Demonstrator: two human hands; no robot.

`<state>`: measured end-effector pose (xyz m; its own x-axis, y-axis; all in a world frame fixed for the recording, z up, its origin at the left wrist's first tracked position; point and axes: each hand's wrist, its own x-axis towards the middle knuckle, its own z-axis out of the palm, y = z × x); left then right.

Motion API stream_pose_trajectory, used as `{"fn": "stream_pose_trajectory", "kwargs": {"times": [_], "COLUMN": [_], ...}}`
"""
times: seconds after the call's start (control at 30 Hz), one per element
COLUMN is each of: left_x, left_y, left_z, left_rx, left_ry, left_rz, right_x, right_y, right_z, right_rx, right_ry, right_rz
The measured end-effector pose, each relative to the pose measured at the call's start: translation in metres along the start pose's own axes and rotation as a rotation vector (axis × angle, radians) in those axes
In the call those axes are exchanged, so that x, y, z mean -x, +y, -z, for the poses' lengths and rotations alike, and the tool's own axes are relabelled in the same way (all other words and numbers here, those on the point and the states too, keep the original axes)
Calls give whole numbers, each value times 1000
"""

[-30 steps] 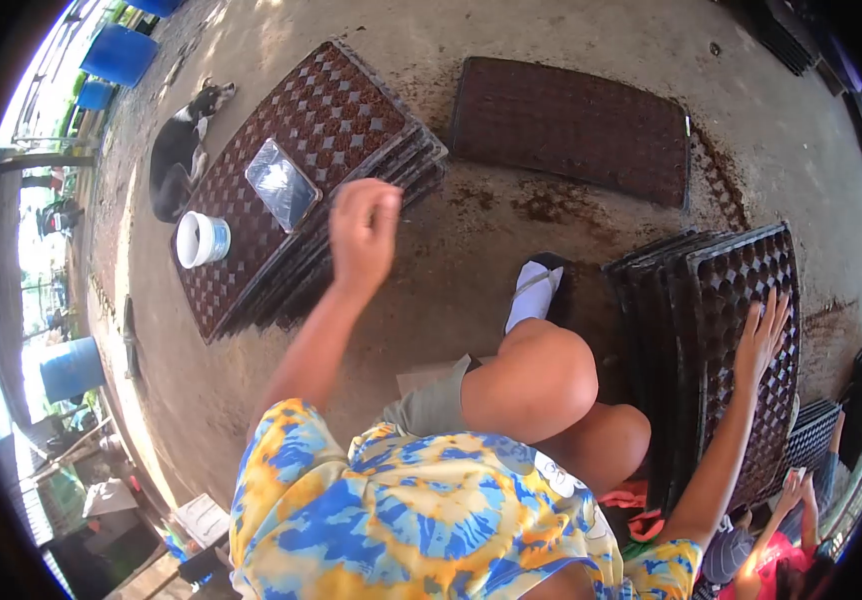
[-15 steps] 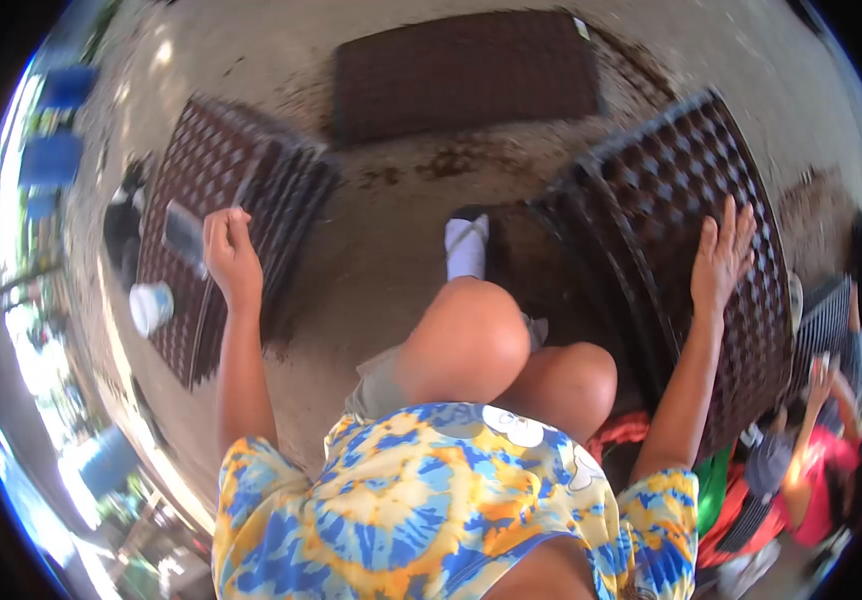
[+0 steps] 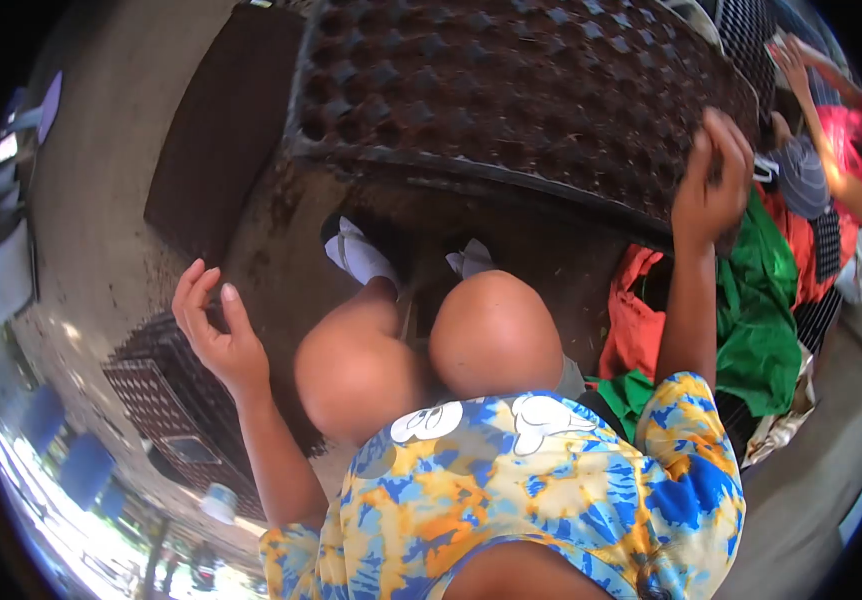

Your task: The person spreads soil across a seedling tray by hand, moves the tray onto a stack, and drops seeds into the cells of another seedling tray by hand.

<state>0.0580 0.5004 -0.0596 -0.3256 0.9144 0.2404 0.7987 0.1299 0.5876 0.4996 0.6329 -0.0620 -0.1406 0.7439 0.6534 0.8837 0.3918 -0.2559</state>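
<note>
A stack of dark seedling trays (image 3: 491, 90), its cells filled with brown soil, stands in front of my knees. My right hand (image 3: 713, 190) is over the stack's right end, fingers together and loosely bent, with nothing visible in it; whether it touches the tray I cannot tell. My left hand (image 3: 223, 335) is raised on the other side, fingers apart and holding nothing. Just beyond it is a second tray stack (image 3: 156, 395), with a flat rectangular object (image 3: 191, 450) on top. A soil-covered tray (image 3: 216, 125) lies on the ground farther off.
Green cloth (image 3: 756, 300) and orange-red cloth (image 3: 633, 315) lie near my right arm. A co-worker in a pink top (image 3: 856, 150) is at the far right, hands raised by another tray (image 3: 746, 40). A white tub (image 3: 219, 503) is beside the left stack.
My view has turned to the right, bringing the right-hand stack to the front. My right hand no longer lies flat on the tray. The fingers of my left hand have spread.
</note>
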Motion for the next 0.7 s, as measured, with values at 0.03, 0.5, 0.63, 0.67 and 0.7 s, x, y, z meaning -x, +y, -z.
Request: {"fn": "stream_pose_trajectory", "kwargs": {"times": [0.03,0.5,0.63,0.67,0.7], "left_x": [-7,-105,-144,-151,-155], "left_y": [8,128,167,172,175], "left_z": [-1,-67,-127,-147,-166], "left_rx": [-9,72,230,240,212], "left_ry": [-7,-56,-162,-206,-247], "left_rz": [-63,-524,-627,-652,-653], "right_x": [13,300,247,233,225], "right_y": [-9,-30,-70,-74,-78], "right_z": [17,-178,-270,-282,-299], "right_rx": [-18,-415,-459,-457,-452], "right_ry": [-3,-1202,-937,-903,-876], "right_rz": [38,-804,-1030,-1042,-1065]}}
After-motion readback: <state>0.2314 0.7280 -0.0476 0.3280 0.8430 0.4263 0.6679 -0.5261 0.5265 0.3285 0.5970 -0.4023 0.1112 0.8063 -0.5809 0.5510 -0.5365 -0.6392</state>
